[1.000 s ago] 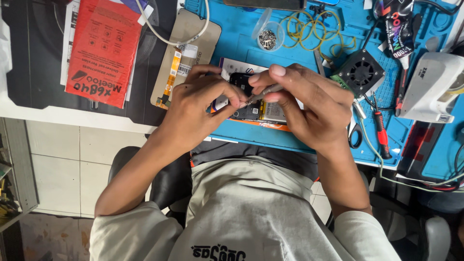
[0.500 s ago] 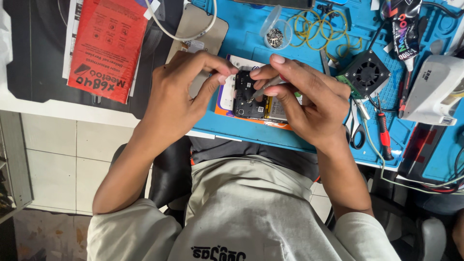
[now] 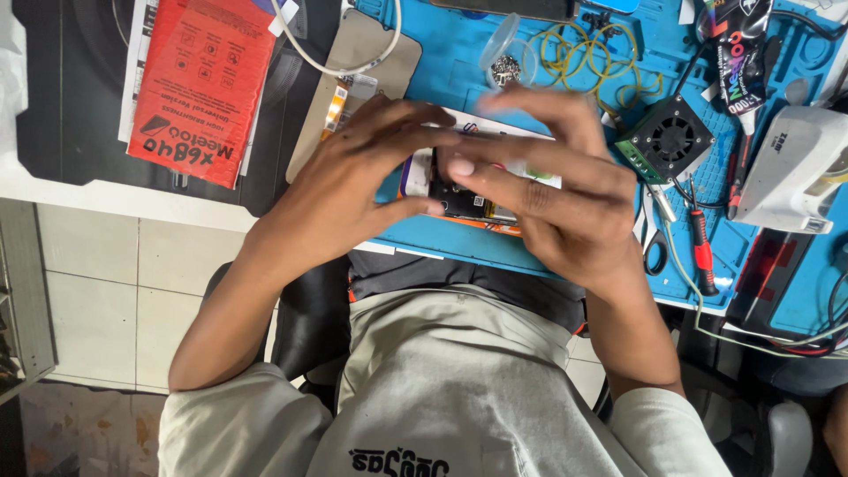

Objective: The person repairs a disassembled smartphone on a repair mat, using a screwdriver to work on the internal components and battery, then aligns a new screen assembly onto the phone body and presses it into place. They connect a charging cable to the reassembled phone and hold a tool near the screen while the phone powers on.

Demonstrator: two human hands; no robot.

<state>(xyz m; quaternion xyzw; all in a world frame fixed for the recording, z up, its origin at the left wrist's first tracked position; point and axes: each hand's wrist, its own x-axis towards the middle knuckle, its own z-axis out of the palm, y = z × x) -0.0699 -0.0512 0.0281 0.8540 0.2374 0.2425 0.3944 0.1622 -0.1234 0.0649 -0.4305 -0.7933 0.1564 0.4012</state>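
Note:
A small opened phone (image 3: pixel 455 201), its dark circuit board showing, lies over white and orange sheets on the blue work mat (image 3: pixel 459 53). My left hand (image 3: pixel 353 177) straddles its left end, thumb on the near edge and fingers arched over the far edge. My right hand (image 3: pixel 556 194) covers the phone's right part, with its fingers stretched leftward across the top. That hand is blurred, and what its thumb does underneath is hidden.
A red flat package (image 3: pixel 199 84) and a tan panel (image 3: pixel 353 79) lie at the left. A clear cup of screws (image 3: pixel 505 62), yellow wire (image 3: pixel 609 66), a black fan (image 3: pixel 673 137), a red-handled screwdriver (image 3: pixel 702 252) and a white device (image 3: pixel 795 168) crowd the right.
The phone was held up between both hands half a second ago and is now down on the mat. My right fingers have swept left across it.

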